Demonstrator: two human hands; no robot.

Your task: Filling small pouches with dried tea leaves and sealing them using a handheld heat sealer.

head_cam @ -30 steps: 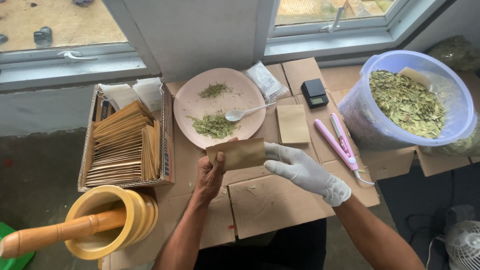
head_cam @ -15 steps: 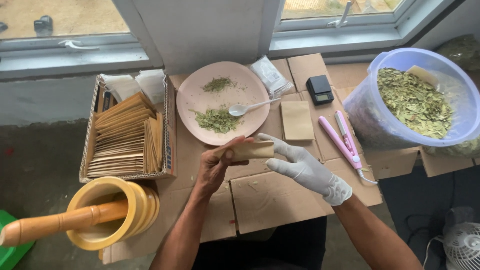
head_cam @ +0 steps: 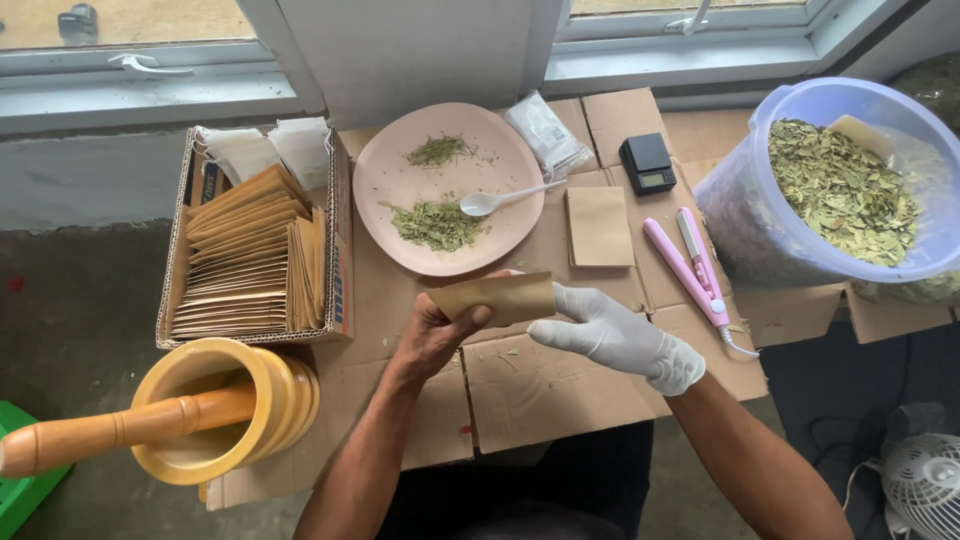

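Note:
My bare left hand [head_cam: 432,337] and my white-gloved right hand [head_cam: 615,337] both grip a small brown paper pouch [head_cam: 494,297], held flat above the cardboard sheet [head_cam: 540,390]. The left hand pinches its left end; the right fingers hold its right end. Just beyond the pouch sits a pink plate [head_cam: 400,180] with two small heaps of dried green leaves [head_cam: 436,223] and a white plastic spoon [head_cam: 497,200]. Another empty brown pouch [head_cam: 599,226] lies flat to the right of the plate.
A cardboard box [head_cam: 342,240] of stacked brown pouches stands at left. A yellow wooden mortar [head_cam: 225,405] with a pestle [head_cam: 90,438] sits front left. At right are a pink heat sealer [head_cam: 690,265], a small black scale [head_cam: 647,164], a clear tub [head_cam: 760,235] of dried leaves, and a white fan [head_cam: 925,485].
The pouch has been lifted slightly and turned more level between both hands; the left hand's grip has shifted toward its left end. Nothing else on the cardboard has moved.

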